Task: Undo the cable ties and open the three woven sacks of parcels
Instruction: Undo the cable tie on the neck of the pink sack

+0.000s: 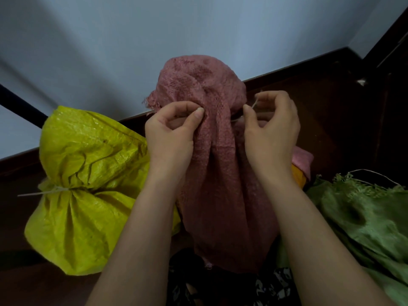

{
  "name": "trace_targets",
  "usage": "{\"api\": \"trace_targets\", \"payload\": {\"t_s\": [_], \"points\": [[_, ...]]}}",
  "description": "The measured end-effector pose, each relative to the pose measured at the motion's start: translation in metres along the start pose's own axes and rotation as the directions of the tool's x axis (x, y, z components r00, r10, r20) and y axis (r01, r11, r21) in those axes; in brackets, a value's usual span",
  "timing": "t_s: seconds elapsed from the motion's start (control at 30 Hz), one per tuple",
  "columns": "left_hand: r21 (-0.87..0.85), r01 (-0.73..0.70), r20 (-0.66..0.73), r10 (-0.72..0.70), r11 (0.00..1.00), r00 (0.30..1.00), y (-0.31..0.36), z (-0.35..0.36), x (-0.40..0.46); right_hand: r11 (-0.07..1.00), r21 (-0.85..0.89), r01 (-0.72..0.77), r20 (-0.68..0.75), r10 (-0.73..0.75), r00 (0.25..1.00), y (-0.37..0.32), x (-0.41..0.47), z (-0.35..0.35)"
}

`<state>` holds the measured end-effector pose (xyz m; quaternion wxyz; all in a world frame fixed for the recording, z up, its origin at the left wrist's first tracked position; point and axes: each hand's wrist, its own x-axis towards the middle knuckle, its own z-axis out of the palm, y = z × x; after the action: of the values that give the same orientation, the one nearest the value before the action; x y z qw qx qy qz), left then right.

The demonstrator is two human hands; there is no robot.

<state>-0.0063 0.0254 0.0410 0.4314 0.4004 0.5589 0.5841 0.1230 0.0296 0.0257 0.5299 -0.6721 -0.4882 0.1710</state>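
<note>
A pink woven sack (220,173) stands upright in the middle, its neck gathered. My left hand (170,133) pinches the gathered neck on the left side. My right hand (271,129) pinches the pale cable tie (254,106) at the right of the neck; its loose end sticks up between my fingers. A yellow woven sack (88,151) lies to the left, its neck cinched by a white cable tie (50,192) whose tail points left. A green woven sack (364,217) lies at the right with a frayed, loose mouth; no tie shows on it.
The sacks rest on a dark brown wooden floor (320,96) against a pale wall (198,25) with a dark skirting. A black bar (19,102) slants in at the left. Something orange (299,176) peeks from behind the pink sack. Patterned dark fabric (220,290) fills the bottom edge.
</note>
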Motion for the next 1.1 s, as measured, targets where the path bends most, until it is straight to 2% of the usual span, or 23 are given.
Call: {"api": "trace_targets", "payload": {"t_s": [0.07,0.23,0.33,0.43,0.57,0.73,0.9,1.0,1.1], "points": [[0.016,-0.009,-0.043,0.01,1.0,0.999,0.0,0.001,0.001,0.999,-0.052,0.014,-0.041,-0.016,0.999,-0.001,0.0,-0.001],[0.025,-0.067,-0.086,0.069,0.997,0.994,0.001,-0.002,0.007,0.957,-0.185,0.225,-0.1,-0.246,0.964,-0.013,-0.009,0.003],[-0.018,-0.077,-0.128,0.074,0.997,0.989,0.006,-0.003,0.005,0.916,-0.157,0.368,-0.126,-0.388,0.913,-0.02,-0.012,0.003],[0.001,-0.139,-0.189,0.136,0.99,0.972,0.011,-0.008,-0.001,0.906,-0.085,0.414,-0.04,-0.418,0.907,-0.019,-0.015,0.001],[0.017,-0.236,-0.265,0.232,0.972,0.936,0.028,-0.016,-0.018,0.936,-0.037,0.351,0.154,-0.342,0.927,-0.02,-0.023,-0.01],[0.001,-0.266,-0.29,0.254,0.964,0.923,0.061,-0.013,-0.039,0.974,0.123,0.191,0.362,-0.223,0.905,-0.044,-0.019,-0.032],[-0.137,-0.256,-0.275,0.212,0.957,0.938,0.103,-0.009,-0.067,0.976,0.178,0.127,0.357,-0.184,0.916,-0.081,-0.02,-0.066],[-0.228,-0.231,-0.265,0.168,0.946,0.949,0.132,-0.007,-0.086,0.95,0.312,-0.029,0.365,-0.092,0.926,-0.109,-0.022,-0.086],[-0.241,-0.228,-0.245,0.168,0.943,0.955,0.161,-0.006,-0.104,0.869,0.467,-0.164,0.408,-0.047,0.912,-0.141,-0.027,-0.106]]}}
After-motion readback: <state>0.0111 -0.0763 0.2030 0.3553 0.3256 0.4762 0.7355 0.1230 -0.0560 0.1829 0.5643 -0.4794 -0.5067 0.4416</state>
